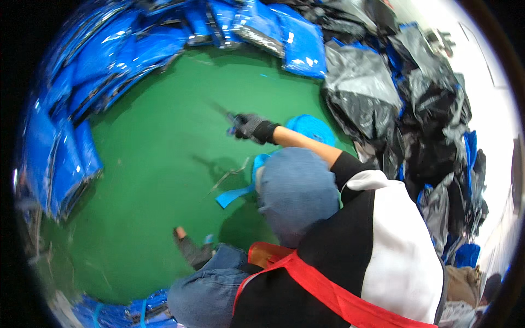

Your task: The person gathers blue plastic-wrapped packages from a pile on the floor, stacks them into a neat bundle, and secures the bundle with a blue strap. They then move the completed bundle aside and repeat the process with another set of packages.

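Observation:
My right hand (pixel 254 128), in a dark grey and black glove, is closed around what look like scissors (pixel 232 118) with blue and purple handles. Their dark blade end is blurred and points away over the green floor. Beside the right wrist lies a roll of bright blue strap (pixel 313 129). Another length of blue strap (pixel 235 197) shows by my knee, its cut end flat on the floor. Low at the left, my left hand (pixel 192 250) in a grey glove is near my other knee, with one bare fingertip sticking out. A small blue bit (pixel 208 239) shows beside it; whether it is held is unclear.
Folded blue plastic sheets or bags (pixel 109 60) curve along the far and left sides. Black and grey plastic bags (pixel 363 82) are heaped at the right by a white wall. A pale thin string (pixel 229 174) lies on the green floor (pixel 142 180). More blue bundles (pixel 123 314) sit at the lower left.

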Available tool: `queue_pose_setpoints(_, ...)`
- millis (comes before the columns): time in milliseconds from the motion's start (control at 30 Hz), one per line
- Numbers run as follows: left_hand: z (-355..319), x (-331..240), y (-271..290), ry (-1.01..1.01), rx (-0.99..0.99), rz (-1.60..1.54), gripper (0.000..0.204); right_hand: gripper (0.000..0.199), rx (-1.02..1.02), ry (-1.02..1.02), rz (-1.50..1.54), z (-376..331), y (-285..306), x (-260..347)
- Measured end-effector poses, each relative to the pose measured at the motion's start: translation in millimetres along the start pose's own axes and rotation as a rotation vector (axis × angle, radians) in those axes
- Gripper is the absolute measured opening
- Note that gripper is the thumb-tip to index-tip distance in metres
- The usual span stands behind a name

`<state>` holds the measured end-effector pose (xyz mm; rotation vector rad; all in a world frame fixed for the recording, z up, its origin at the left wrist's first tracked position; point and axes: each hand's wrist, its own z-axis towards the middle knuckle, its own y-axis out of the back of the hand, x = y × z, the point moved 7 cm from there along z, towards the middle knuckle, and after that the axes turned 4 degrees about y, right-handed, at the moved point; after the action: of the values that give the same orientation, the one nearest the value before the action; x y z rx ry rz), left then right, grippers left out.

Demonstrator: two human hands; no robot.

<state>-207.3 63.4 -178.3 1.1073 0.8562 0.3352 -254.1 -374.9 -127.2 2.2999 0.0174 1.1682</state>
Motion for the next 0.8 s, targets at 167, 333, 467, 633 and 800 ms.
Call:
queue_pose_setpoints(167,42.7,-64.0,-148.2,-0.282,0.713,-0.053,0.047,0.02,-0.452,-0.166,0.796,-108.5,163.7,-168.1)
queue_pose_setpoints(333,104.2,-69.8,-153.3,-0.456,1.111,0.029,0.042,0.042,-0.889,-0.462,-0.012,-212.0,240.0,-315.8)
queue_pose_setpoints(467,193.3,-98.3,-116.4,-0.483,1.426,0.322,0.055,0.04,-0.934,-0.361,-0.234,-186.1,238.4,-305.5)
queue_pose_setpoints(633,252.3,-257.2,-173.2,-0.593,1.101,0.127,0.044,0.039,-0.506,-0.199,-0.259,-66.0,234.2,-247.0)
queue_pose_setpoints(800,158.0,-309.0,-281.1,-0.507,1.086,0.065,0.043,0.038,-0.237,-0.173,-0.438,-6.2,219.7,-255.1)
